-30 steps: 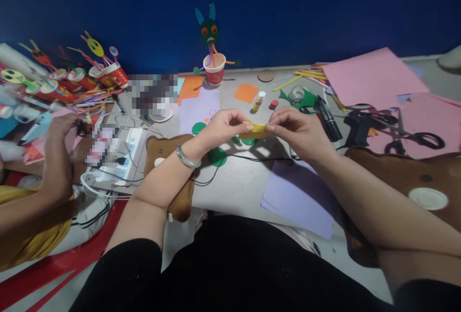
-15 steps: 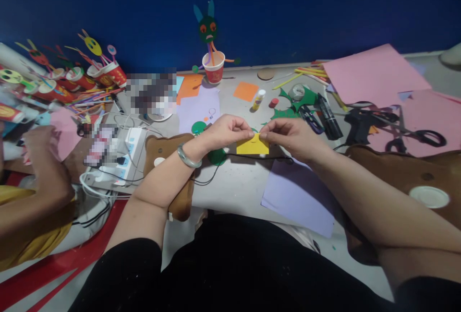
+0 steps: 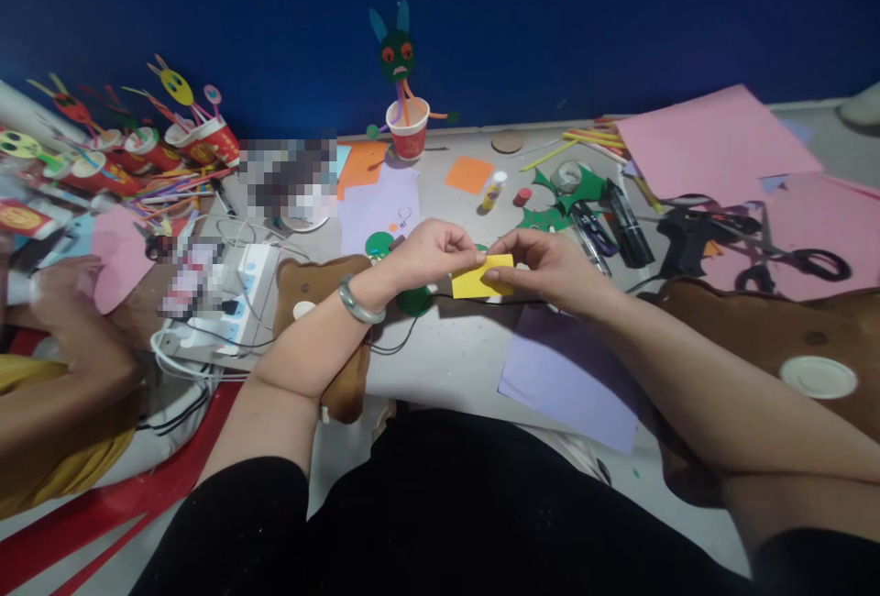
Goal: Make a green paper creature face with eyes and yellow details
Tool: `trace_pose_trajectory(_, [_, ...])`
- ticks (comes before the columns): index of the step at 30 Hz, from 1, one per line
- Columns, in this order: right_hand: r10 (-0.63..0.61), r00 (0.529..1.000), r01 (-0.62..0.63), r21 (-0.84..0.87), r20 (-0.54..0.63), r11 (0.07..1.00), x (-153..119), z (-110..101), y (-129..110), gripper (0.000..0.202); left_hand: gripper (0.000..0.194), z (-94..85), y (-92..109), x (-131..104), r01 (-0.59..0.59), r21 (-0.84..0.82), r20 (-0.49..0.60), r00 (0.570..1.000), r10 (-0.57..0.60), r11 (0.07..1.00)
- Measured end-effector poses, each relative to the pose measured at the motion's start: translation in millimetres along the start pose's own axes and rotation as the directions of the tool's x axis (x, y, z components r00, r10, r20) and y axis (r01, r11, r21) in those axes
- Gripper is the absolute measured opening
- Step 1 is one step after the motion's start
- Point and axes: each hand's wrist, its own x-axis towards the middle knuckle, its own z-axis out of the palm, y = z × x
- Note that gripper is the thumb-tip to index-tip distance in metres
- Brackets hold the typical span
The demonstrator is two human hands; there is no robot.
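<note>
A small piece of yellow paper point(image 3: 470, 283) is held up between my two hands, above the table's front part. My left hand point(image 3: 434, 255) pinches its upper left edge between thumb and fingers. From the other side, my right hand point(image 3: 550, 268) grips it, with the thumb lying across its face and the fingers behind. Green paper circles point(image 3: 414, 301) lie under and beside my left hand, partly hidden. Lilac paper point(image 3: 570, 367) rests at the table edge below my right forearm.
A red paper cup point(image 3: 408, 139) with a green puppet stands at the back. A glue stick point(image 3: 493, 191) stands upright nearby. To the right lie markers point(image 3: 629, 229), a glue gun point(image 3: 684, 234), scissors point(image 3: 811, 261) and pink paper point(image 3: 721, 147). A power strip point(image 3: 251, 289) and a co-worker's arm point(image 3: 89, 339) are at left.
My right thumb has slid down and left over the face of the yellow paper, covering where a dark curved line showed. The co-worker's hand at left has shifted slightly.
</note>
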Motion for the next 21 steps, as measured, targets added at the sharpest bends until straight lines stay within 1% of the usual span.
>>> trace_pose_trajectory(3, [-0.009,1.0,0.009,0.002,-0.008,1.0,0.2,0.6,2.8,0.051,0.036,0.5,-3.8,1.3,-0.024,0.043,-0.002,1.0,0.024,0.999])
trace_pose_trajectory(6, [-0.003,1.0,0.003,0.054,-0.001,0.999,0.3,1.5,2.9,0.049,0.037,-0.1,-4.6,2.1,-0.025,0.061,-0.02,0.999,0.027,0.998])
trace_pose_trajectory(10, [0.018,0.999,-0.015,0.105,-0.03,0.994,-0.1,2.8,1.1,0.047,0.037,-1.6,-0.4,2.6,-0.014,0.015,-0.015,1.0,0.014,1.0])
trace_pose_trajectory(14, [0.027,0.997,-0.015,0.161,-0.073,0.987,0.0,2.7,1.0,0.046,0.039,-3.0,6.9,0.8,0.049,-0.062,0.048,0.998,-0.046,0.997])
trace_pose_trajectory(17, [0.03,0.997,-0.017,0.189,-0.067,0.982,0.6,1.8,3.1,0.047,0.039,-4.0,9.0,-0.8,0.067,-0.059,0.045,0.997,-0.065,0.996])
trace_pose_trajectory(21, [-0.019,0.999,0.026,0.177,-0.038,0.984,0.9,0.7,6.2,0.056,0.038,-5.0,5.8,-0.2,0.055,-0.063,0.028,0.998,-0.053,0.997])
